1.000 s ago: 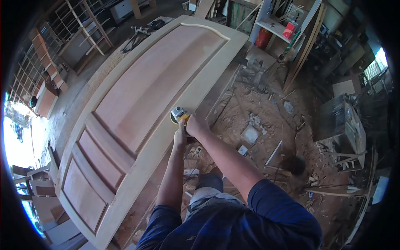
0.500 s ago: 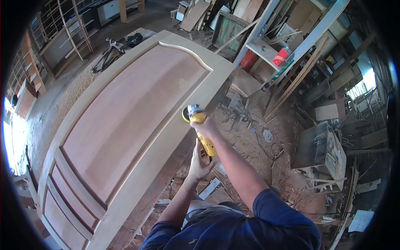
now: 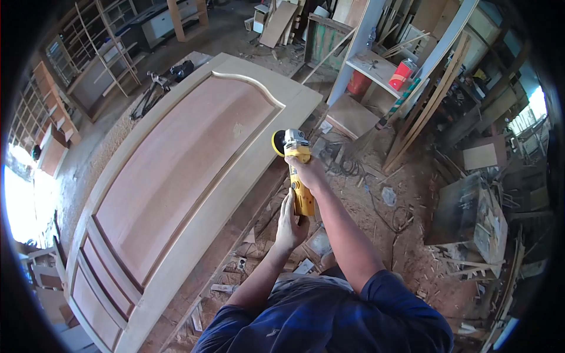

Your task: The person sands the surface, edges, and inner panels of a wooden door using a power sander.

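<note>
A yellow angle grinder (image 3: 302,197) with a yellow-rimmed disc (image 3: 278,143) is held in both hands. My right hand (image 3: 307,170) is wrapped round its body just behind the metal head. Beneath, my left hand (image 3: 289,226) supports the rear end, its fingers lying up along the side. The disc is tilted on edge over the near long edge of a pale wooden panelled door (image 3: 235,185); whether it touches the wood I cannot tell. The door's large reddish inset panel (image 3: 176,159) has a curved moulding at its far end.
Right of the door, wood scraps and a cable (image 3: 391,226) litter the dusty floor. A shelf unit (image 3: 374,69) carries a red container (image 3: 402,75). Beyond the door's far side lies a black metal tool (image 3: 152,91). A box-like wooden cabinet (image 3: 459,217) stands at right.
The grinder has moved outward toward the door's near edge and its far end, with both hands on it. Its disc now shows more on edge. The whole view has shifted slightly.
</note>
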### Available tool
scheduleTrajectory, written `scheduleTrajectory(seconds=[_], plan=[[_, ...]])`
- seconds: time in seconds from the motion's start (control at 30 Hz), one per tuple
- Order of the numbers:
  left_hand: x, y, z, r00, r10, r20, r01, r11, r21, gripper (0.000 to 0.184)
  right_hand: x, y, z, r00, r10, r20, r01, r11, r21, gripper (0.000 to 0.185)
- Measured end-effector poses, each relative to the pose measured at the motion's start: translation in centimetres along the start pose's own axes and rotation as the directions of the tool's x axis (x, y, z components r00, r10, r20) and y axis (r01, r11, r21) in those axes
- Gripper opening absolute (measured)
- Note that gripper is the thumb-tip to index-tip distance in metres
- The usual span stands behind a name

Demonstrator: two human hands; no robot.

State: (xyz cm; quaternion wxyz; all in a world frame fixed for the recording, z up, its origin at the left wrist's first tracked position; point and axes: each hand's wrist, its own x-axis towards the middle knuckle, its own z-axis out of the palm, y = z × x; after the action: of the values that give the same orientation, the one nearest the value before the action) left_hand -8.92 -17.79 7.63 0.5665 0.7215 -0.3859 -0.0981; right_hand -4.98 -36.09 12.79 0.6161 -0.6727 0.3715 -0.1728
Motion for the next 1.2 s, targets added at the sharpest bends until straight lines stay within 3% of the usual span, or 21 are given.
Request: scheduleTrajectory(seconds=[0.17,0.23,0.27,0.3,0.37,0.4,0.47,0.5,0.53,0.57,0.6,0.63,0.67,0.8,0.87,0.93,1.03,1.07,1.13,1.2], plan=[[2.3,2.8,9.3,0.997,0.02,-0.072,-0.014,0.997,0.08,0.088,3.1,1.1,-8.7,0.994,-0.107,0.015,0.104,0.985,0.136,0.048],[3.2,4.8,13.4,0.987,-0.151,-0.046,0.148,0.987,-0.064,0.087,4.0,0.5,-13.4,0.995,-0.078,0.065,0.067,0.985,0.157,0.048],[3.5,5.5,15.7,0.988,-0.107,-0.111,0.093,0.988,-0.124,0.08,5.2,0.9,-15.3,0.995,-0.078,0.056,0.066,0.981,0.185,0.045],[3.3,5.0,17.5,0.967,-0.248,-0.05,0.238,0.959,-0.153,0.057,6.3,0.7,-17.6,0.987,-0.15,0.049,0.137,0.97,0.202,0.044],[2.0,2.0,20.0,0.891,-0.404,0.208,0.413,0.911,0.004,0.035,8.3,-0.2,-21.9,0.96,-0.275,0.054,0.256,0.939,0.23,0.042],[2.0,3.6,20.1,0.887,-0.401,0.23,0.378,0.915,0.14,0.036,9.4,-0.9,-23.9,0.976,-0.188,0.106,0.161,0.962,0.219,0.04],[0.1,4.0,20.7,0.846,-0.492,0.206,0.486,0.87,0.086,0.042,11.6,-3.0,-27.9,0.98,-0.032,0.196,0.005,0.99,0.14,0.039],[-1.0,2.9,20.7,0.8,-0.559,0.216,0.499,0.821,0.279,0.044,12.7,-3.5,-29.3,0.977,-0.124,0.175,0.097,0.984,0.152,0.04],[-3.3,0.0,21.0,0.8,-0.575,0.169,0.495,0.793,0.356,0.043,14.4,-3.5,-30.4,0.968,-0.155,0.196,0.132,0.984,0.122,0.04],[-3.1,1.6,20.7,0.653,-0.742,0.152,0.699,0.668,0.255,0.038,16.2,-3.7,-31.6,0.958,-0.189,0.214,0.172,0.981,0.094,0.041],[-4.4,-0.9,21.4,0.707,-0.704,0.066,0.653,0.686,0.322,0.036,17.6,-4.7,-32.8,0.962,-0.139,0.236,0.139,0.99,0.018,0.041],[-5.9,-3.6,21.9,0.64,-0.767,0.042,0.725,0.621,0.299,0.036,18.4,-6.0,-33.9,0.964,-0.085,0.252,0.103,0.993,-0.059,0.042],[-6.5,-5.2,22.5,0.662,-0.749,0.032,0.705,0.637,0.313,0.036,19.6,-6.7,-34.8,0.965,-0.028,0.262,0.066,0.988,-0.137,0.042],[4.4,1.7,25.6,0.707,-0.696,0.124,0.607,0.687,0.399,0.037,28.3,-5.0,-36.5,0.92,-0.164,0.357,0.232,0.96,-0.155,0.05],[11.1,3.1,28.1,0.738,-0.629,0.242,0.518,0.759,0.395,0.036,32.0,-5.7,-37.1,0.914,-0.066,0.4,0.182,0.949,-0.259,0.051],[18.2,2.8,30.7,0.765,-0.548,0.339,0.468,0.834,0.292,0.031,36.1,-6.4,-37.2,0.893,-0.079,0.443,0.224,0.932,-0.285,0.055],[29.9,5.8,34.2,0.863,-0.385,0.327,0.332,0.92,0.207,0.029,46.3,-3.9,-36.5,0.85,-0.18,0.495,0.372,0.87,-0.323,0.057],[31.8,3.8,36.0,0.947,-0.075,0.313,0.0,0.972,0.233,0.028,48.1,-4.8,-36.6,0.831,-0.17,0.53,0.391,0.855,-0.339,0.056],[38.3,6.9,36.9,0.938,-0.203,0.282,0.167,0.975,0.145,0.029,51.1,-8.9,-36.2,0.784,-0.181,0.594,0.443,0.834,-0.33,0.054],[43.8,8.2,37.7,0.868,-0.354,0.349,0.379,0.925,-0.003,0.032,52.8,-13.1,-35.2,0.756,-0.167,0.632,0.442,0.843,-0.306,0.052]])
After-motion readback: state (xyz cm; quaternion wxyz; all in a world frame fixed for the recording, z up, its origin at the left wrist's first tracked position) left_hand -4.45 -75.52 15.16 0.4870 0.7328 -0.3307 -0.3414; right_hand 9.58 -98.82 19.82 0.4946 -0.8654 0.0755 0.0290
